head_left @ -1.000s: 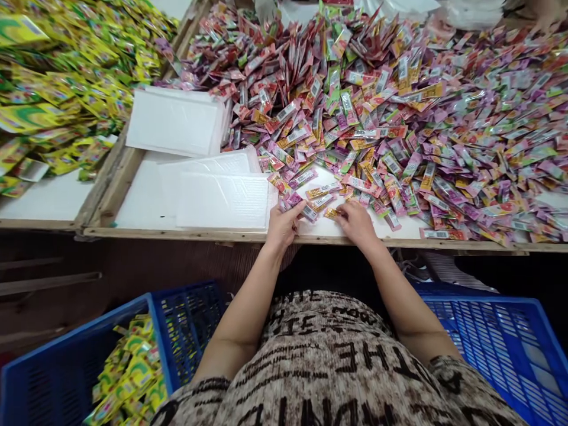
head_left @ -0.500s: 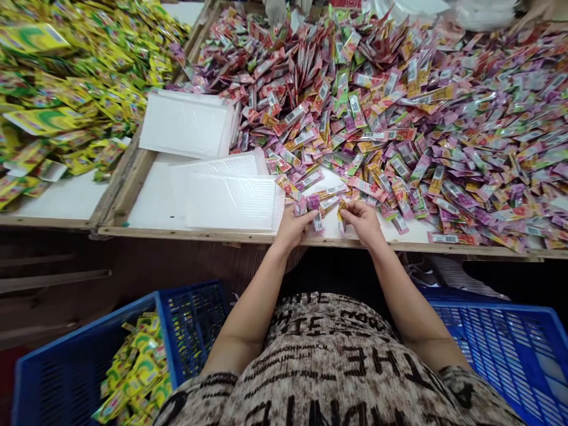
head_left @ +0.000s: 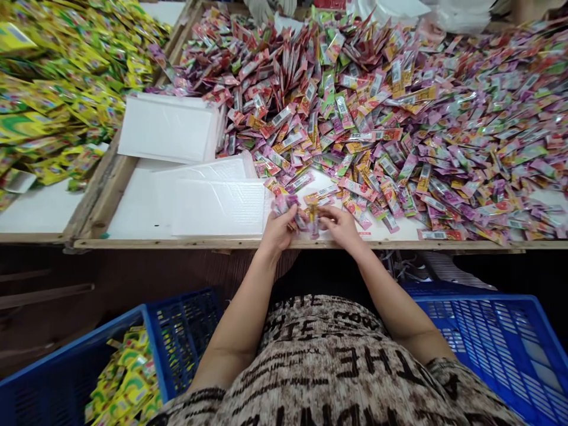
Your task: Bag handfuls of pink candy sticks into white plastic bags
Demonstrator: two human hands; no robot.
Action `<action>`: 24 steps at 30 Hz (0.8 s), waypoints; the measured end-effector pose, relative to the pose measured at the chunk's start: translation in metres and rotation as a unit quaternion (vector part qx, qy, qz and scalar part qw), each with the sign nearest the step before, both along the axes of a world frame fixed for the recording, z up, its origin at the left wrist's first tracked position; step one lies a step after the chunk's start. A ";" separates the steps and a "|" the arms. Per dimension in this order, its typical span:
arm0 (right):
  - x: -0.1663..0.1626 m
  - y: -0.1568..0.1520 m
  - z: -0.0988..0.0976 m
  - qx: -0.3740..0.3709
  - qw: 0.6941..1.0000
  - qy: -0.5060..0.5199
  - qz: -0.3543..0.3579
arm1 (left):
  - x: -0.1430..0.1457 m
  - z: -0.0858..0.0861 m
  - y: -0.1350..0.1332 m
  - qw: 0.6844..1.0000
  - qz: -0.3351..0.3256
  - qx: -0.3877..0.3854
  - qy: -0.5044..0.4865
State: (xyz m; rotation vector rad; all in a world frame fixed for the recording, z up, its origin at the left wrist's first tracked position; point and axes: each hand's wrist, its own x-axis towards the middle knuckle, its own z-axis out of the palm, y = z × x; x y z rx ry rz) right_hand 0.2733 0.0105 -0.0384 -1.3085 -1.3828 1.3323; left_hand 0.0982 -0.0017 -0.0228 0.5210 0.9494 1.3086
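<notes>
My left hand (head_left: 279,229) is closed around a small bunch of pink and purple stick packets (head_left: 290,206), over the front edge of the table. Close by on its right, my right hand (head_left: 341,228) has its fingertips at a yellow stick packet (head_left: 313,214), upright against the bunch. Motion blurs these packets, so their number and print are unclear. Just beyond both hands lies a large heap of similar pink, purple, yellow and green packets (head_left: 373,154). Flat white bubble sleeves (head_left: 219,207) lie left of my left hand.
More white sleeves (head_left: 166,127) are stacked behind. A wooden divider (head_left: 110,195) separates a pile of yellow packets (head_left: 71,89). Below stand a blue crate (head_left: 153,349) with yellow packets and another blue crate (head_left: 488,302). A co-worker's gloved hands (head_left: 261,9) are at the far edge.
My right hand has moved left with the yellow packet, bringing it against the bunch in my left hand. The whole view has shifted slightly, so the table sits further left.
</notes>
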 end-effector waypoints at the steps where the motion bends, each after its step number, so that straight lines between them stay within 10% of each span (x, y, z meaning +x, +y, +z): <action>1: 0.006 -0.001 0.002 0.045 0.997 -0.070 0.006 | -0.002 0.001 0.000 1.000 0.013 -0.006 -0.025; 8: 0.082 -0.003 0.000 0.108 0.879 -0.450 -0.116 | -0.006 0.006 -0.004 0.999 -0.037 0.005 -0.014; 17: 0.044 -0.002 0.007 0.189 0.921 -0.341 0.006 | 0.014 0.001 0.009 0.992 -0.081 -0.027 0.096; 24: 0.012 0.096 0.031 0.228 0.890 -0.395 -0.025 | 0.013 0.005 0.004 0.997 -0.072 0.013 0.018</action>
